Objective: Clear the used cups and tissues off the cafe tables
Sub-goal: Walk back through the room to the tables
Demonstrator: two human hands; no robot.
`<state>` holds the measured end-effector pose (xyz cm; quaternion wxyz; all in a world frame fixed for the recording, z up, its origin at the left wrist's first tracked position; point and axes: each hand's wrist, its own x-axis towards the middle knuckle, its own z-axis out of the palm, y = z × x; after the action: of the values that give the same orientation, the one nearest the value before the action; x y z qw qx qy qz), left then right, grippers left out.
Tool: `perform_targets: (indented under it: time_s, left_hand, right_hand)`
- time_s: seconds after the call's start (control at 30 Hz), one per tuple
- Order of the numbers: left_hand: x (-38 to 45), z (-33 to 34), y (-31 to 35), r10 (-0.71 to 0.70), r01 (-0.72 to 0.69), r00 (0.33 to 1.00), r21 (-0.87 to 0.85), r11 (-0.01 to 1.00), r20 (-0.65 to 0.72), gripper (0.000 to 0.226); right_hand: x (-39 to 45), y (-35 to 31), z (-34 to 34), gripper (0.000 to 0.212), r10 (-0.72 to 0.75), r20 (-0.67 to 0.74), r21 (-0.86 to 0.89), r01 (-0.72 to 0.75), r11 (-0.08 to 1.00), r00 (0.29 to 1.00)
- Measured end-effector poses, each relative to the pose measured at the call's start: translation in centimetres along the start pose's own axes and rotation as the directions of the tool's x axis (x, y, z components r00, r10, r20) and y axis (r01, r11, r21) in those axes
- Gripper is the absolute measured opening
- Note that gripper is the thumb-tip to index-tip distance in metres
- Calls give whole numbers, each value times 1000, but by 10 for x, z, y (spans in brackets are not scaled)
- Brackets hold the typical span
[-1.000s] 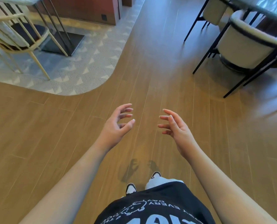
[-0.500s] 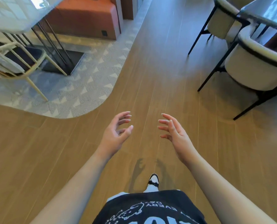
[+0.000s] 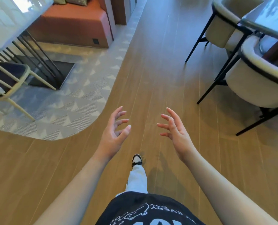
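My left hand [image 3: 113, 135] and my right hand [image 3: 175, 132] are held out in front of me over the wooden floor, palms facing each other, fingers spread and curled, holding nothing. No cup or tissue shows in this view. A white table [image 3: 10, 21] juts in at the top left, and a glossy dark-rimmed table [image 3: 268, 18] sits at the top right; what lies on either top is out of sight.
A pale-framed chair [image 3: 8, 82] and the black table base [image 3: 54, 73] stand on a patterned grey rug at left. An orange bench [image 3: 75, 25] sits behind. Two cream chairs [image 3: 255, 85] with black legs flank the right table. A wood-floor aisle [image 3: 151, 70] runs between.
The view has advanced along the aisle: rug, bench and right chairs have come closer and lower in frame. One foot has stepped forward. Both hands stay open, fingers slightly more spread.
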<state>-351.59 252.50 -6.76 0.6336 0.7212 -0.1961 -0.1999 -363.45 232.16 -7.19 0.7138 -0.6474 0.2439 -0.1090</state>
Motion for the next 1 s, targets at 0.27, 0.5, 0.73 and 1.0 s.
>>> perform_targets:
  time_s: [0.27,0.5,0.73,1.0]
  left_hand:
    - [172,-3,7,17,-16,996,-22,1000,89,73]
    - [287,2,25,27,-20,986,-47,999,162,73]
    - [389,18,16,-6,10,987,-25,1000,159,65]
    - [529,57,29,-7,5,998,29,1000,64,54]
  right_hand:
    - [144,-30,3,37,-28,-98,-101,18,995,995]
    - [246,-57,-3,39,-53,-164,-145,29,989,985]
    - [349,-75,-26,46,-74,-174,-116,54,992,982]
    - [498,-97,-67,44,-58,-127,-79,48,996,990]
